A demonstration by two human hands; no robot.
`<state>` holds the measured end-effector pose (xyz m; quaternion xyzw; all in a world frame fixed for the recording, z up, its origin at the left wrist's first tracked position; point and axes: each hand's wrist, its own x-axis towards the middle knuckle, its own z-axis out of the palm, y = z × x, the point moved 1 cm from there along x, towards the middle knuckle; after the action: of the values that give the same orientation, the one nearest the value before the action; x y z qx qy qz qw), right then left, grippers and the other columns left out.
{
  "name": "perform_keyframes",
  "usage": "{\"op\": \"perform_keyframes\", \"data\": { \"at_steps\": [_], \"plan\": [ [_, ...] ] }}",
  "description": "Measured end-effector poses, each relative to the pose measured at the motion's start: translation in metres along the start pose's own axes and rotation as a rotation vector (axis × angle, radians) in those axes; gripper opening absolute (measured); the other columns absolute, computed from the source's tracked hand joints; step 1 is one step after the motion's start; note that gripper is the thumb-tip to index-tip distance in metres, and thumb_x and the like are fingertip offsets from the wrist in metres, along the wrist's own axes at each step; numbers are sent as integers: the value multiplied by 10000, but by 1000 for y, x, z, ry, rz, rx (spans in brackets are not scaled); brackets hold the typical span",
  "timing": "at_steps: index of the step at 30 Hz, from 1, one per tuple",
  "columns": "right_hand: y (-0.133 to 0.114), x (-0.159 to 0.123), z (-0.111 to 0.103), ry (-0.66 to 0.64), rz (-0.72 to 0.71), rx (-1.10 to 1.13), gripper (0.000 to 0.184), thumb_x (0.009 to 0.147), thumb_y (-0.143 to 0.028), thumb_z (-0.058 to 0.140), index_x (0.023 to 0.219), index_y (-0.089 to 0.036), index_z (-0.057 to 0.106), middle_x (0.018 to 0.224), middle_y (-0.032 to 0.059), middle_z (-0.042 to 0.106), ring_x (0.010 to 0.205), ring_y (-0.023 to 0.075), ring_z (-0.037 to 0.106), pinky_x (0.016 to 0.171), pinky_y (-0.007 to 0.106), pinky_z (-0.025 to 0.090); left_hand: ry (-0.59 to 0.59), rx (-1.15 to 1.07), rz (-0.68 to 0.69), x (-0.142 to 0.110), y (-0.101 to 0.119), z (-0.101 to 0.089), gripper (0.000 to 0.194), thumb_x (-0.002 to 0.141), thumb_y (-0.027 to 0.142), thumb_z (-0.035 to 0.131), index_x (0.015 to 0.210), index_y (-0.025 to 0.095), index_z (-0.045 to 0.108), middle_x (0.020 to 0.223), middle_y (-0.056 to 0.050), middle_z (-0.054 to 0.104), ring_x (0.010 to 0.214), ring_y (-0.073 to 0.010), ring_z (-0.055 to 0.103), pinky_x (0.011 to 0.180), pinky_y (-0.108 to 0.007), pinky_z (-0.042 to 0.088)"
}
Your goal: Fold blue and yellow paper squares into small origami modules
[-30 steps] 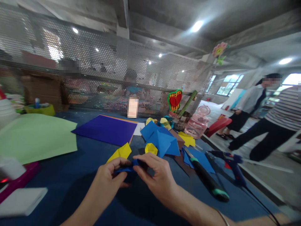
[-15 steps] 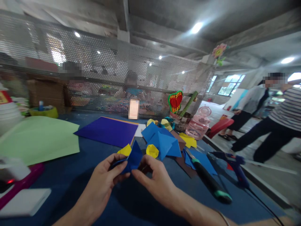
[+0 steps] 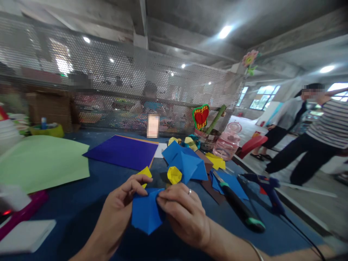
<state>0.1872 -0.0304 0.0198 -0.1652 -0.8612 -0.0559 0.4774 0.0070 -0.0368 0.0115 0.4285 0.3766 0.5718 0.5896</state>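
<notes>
A folded piece of blue paper (image 3: 148, 212) is held between both hands above the blue tabletop, creased and with its pointed edge toward me. My left hand (image 3: 119, 204) pinches its left upper edge. On the other side my right hand (image 3: 185, 214), a ring on one finger, grips the right edge with fingers curled in. Just beyond the hands lie a small folded yellow paper (image 3: 174, 175) and another yellow piece (image 3: 145, 175), partly covered by my left fingers. A larger blue folded paper shape (image 3: 186, 163) rests behind my right hand.
A black-handled knife (image 3: 239, 204) and a glue gun (image 3: 268, 188) with its cord lie at right. Purple paper (image 3: 122, 151) and light green paper (image 3: 43, 163) spread at left. A pink bottle (image 3: 227, 141) stands near the table's right edge. Two people (image 3: 307, 127) stand beyond.
The blue paper has been turned and tilted: a point stood up half a second ago, and now a broad face hangs toward me. My right fingers have curled over its edge.
</notes>
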Motion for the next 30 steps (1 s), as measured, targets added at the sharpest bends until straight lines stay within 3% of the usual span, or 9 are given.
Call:
{"op": "perform_keyframes", "data": {
  "at_steps": [3, 5, 8, 12, 16, 21, 30],
  "plan": [
    [-2, 0, -2, 14, 14, 15, 254, 808, -10, 576, 1021, -133, 641, 929, 102, 685, 854, 193, 620, 773, 324, 525, -4, -16, 16, -1, 2, 1, 187, 634, 230, 789, 638, 176, 610, 1074, 0, 590, 750, -123, 606, 541, -173, 489],
    [-3, 1, -1, 18, 118, 69, 278, 815, -21, 568, 1039, -169, 644, 951, 89, 685, 877, 189, 630, 768, 307, 524, 3, 1, 50, 0, 3, 1, 170, 630, 214, 789, 640, 177, 623, 987, -11, 628, 802, -148, 620, 613, -187, 509],
    [-2, 3, 4, 9, 390, 194, 236, 813, -51, 580, 969, -210, 659, 900, 49, 690, 832, 163, 642, 741, 267, 516, 31, 62, 62, 2, 1, 0, 142, 641, 229, 781, 680, 179, 654, 901, -28, 658, 809, -170, 625, 642, -210, 528],
    [5, 4, 15, 38, 844, 472, 11, 794, -190, 637, 785, -184, 639, 678, -7, 623, 608, 115, 579, 575, 221, 477, 87, 173, -8, 3, -3, -1, 186, 667, 283, 760, 804, 178, 693, 896, -41, 648, 760, -180, 599, 516, -232, 544],
    [11, 2, 22, 46, 1120, 813, 188, 701, -292, 736, 744, -167, 603, 622, -36, 566, 538, 93, 528, 522, 212, 465, 58, 202, -65, 3, -3, 1, 194, 704, 299, 726, 847, 179, 675, 901, -35, 637, 775, -180, 589, 489, -234, 553],
    [12, 1, 22, 56, 1242, 1012, 305, 615, -347, 811, 723, -155, 600, 630, -31, 578, 555, 102, 551, 554, 231, 489, 24, 231, -50, 2, 0, 5, 212, 729, 282, 691, 908, 182, 639, 986, -45, 631, 733, -164, 597, 488, -249, 564],
    [13, 2, 23, 37, 1244, 993, 347, 573, -366, 832, 672, -161, 569, 550, -55, 535, 488, 85, 509, 508, 217, 462, 34, 339, 50, -1, -2, 6, 177, 692, 229, 667, 866, 202, 694, 1021, -55, 670, 717, -207, 666, 532, -301, 598]
  ]
}}
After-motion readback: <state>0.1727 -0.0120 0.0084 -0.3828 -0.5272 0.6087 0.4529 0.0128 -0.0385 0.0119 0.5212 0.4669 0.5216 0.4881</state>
